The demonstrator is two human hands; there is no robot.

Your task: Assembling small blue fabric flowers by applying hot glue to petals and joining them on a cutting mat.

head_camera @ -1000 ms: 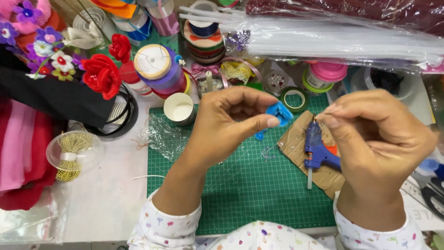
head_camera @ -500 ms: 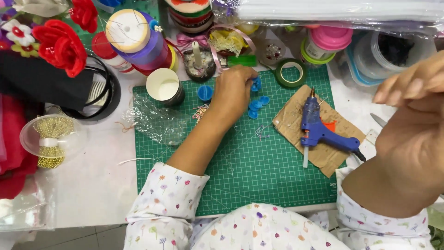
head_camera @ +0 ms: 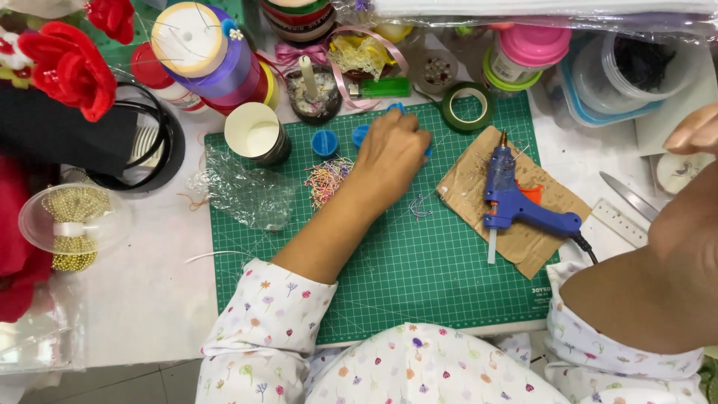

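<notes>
Moved since the earlier frame: left hand [head_camera: 393, 153] now lies lower on the green cutting mat [head_camera: 404, 284], palm down over the small blue pieces [head_camera: 361, 135] near the mat's far edge; most pieces are hidden beneath it.

- Blue pieces: small, round, apparently light foam or felt; likely soft and easily crushed. Best pinched gently by the rim. One blue cap [head_camera: 324, 142] sits apart, just left of them.
- Left hand: fingers curled down onto the pieces; whether they clamp one cannot be told.
- Right hand [head_camera: 695, 135]: raised at the right edge, only fingertips in view, seemingly empty; grip cannot be told.
- Thread scraps [head_camera: 327, 179]: beside the left wrist.
- Glue gun [head_camera: 516, 202]: blue, lying on cardboard [head_camera: 538, 247], right side of mat.
- Tape roll [head_camera: 468, 107]: green, far edge.
- Paper cup [head_camera: 256, 133]: far left corner.
</notes>
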